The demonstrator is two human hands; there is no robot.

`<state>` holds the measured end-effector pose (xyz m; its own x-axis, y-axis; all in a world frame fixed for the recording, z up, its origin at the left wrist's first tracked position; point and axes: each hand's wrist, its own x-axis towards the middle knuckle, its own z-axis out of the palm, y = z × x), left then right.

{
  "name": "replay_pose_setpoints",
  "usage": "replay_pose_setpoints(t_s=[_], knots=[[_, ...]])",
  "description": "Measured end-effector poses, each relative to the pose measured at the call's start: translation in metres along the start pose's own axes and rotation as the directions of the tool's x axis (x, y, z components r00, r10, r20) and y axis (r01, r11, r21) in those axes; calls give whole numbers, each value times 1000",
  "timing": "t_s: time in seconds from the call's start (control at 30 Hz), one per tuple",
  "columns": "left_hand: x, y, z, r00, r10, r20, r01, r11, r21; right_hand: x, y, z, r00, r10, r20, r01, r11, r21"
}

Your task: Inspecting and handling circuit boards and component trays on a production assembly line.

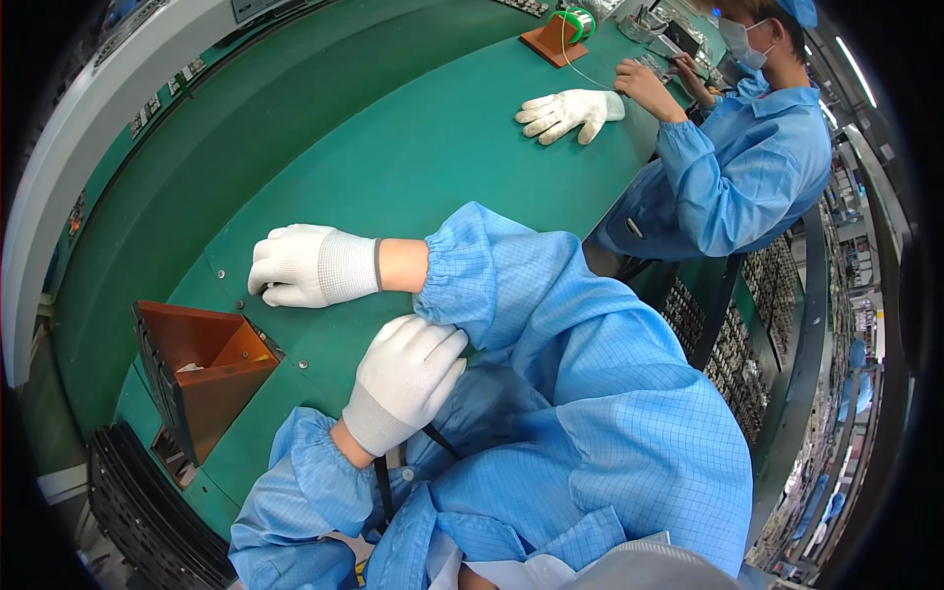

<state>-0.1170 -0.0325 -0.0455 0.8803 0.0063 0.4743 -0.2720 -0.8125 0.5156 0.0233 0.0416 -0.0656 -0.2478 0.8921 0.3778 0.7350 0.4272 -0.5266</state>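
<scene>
Both my hands wear white knit gloves. My right hand rests palm down on the green tabletop, its fingers loosely curled and nothing visible in them. Bare wrist shows between that glove and the elastic cuff of my blue checked sleeve. My left hand is closer to my body, just below that cuff. Its fingers are bent together against the sleeve's lower edge, and their tips are hidden. I cannot make out what, if anything, they hold.
A brown open-topped bin stands left of my hands. Several black slotted trays stand at the lower left. Farther along lie a loose white glove and a green wire spool. At the far right, a co-worker handles small items.
</scene>
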Motion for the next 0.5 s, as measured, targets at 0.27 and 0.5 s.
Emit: replay_pose_setpoints(t_s=[0.27,0.5], knots=[[1,0,1,1000,2,9,-2,1000,4,-1,-1,0,1000,6,4,-6,1000,-21],[-1,1,0,1000,-20,24,21,1000,-22,2,-1,-1,998,35,60,-33,998,-49]])
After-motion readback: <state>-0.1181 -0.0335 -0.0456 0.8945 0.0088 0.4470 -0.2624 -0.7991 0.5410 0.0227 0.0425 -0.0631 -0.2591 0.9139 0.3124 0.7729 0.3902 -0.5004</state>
